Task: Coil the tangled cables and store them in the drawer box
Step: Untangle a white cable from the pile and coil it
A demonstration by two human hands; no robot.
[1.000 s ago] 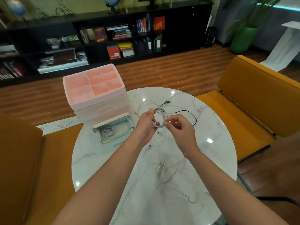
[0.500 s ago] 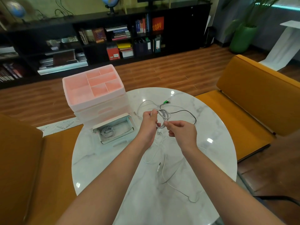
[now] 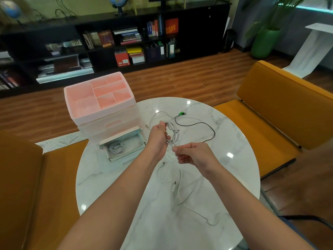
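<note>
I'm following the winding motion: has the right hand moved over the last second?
Yes. The right hand has dropped toward the person, away from the coil in the left hand, judged against the open drawer.

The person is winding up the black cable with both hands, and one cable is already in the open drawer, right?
Not quite. In the head view the cable being wound in the left hand and right hand is the white cable; the black cable lies untouched on the table. One coil is indeed in the drawer.
</note>
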